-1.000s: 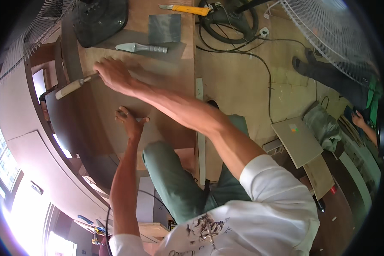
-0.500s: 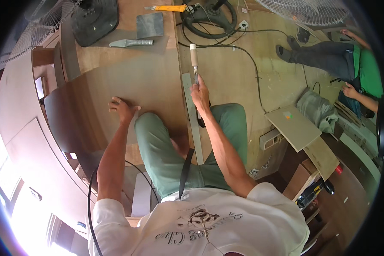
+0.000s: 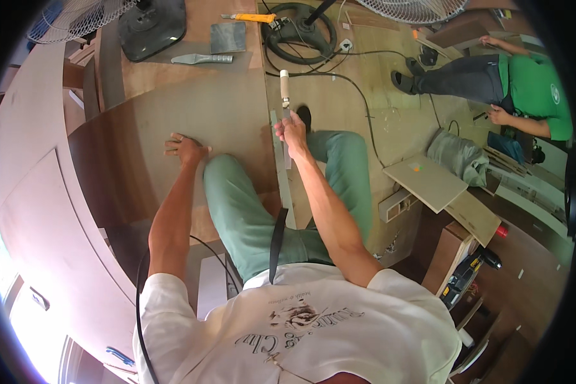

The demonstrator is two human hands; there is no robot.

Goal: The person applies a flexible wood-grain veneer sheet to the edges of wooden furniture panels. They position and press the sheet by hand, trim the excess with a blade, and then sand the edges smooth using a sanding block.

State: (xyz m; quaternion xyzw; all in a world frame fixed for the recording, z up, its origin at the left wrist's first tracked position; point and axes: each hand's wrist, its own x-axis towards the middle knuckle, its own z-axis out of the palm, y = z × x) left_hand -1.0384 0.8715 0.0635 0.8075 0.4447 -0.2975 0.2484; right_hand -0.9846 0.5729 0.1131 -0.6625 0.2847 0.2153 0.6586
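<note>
My right hand (image 3: pixel 292 132) grips a file (image 3: pixel 284 86) by its long flat metal part, with the pale wooden handle pointing away from me. Below the fingers, the metal runs along the edge of a large brown sheet (image 3: pixel 141 153), near a narrow light strip (image 3: pixel 287 198). On the sheet's surface, my left hand (image 3: pixel 187 150) lies with fingers spread, holding nothing, just left of my knee. Farther up the board are a grey metal scraper-like tool (image 3: pixel 201 59), a dark square plate (image 3: pixel 228 37) and a yellow utility knife (image 3: pixel 253 18).
Two fans with dark bases (image 3: pixel 152 29) stand at the far side, and a black cable (image 3: pixel 365 105) crosses the floor. A person in green (image 3: pixel 531 93) is at the right. Boards (image 3: pixel 425 182), a grey bag (image 3: pixel 457 157) and a power tool (image 3: pixel 461 281) lie nearer right.
My right hand and the file have shifted slightly left, and more of the metal shows below the fingers. My left hand stays on the sheet. The whole view has turned slightly.
</note>
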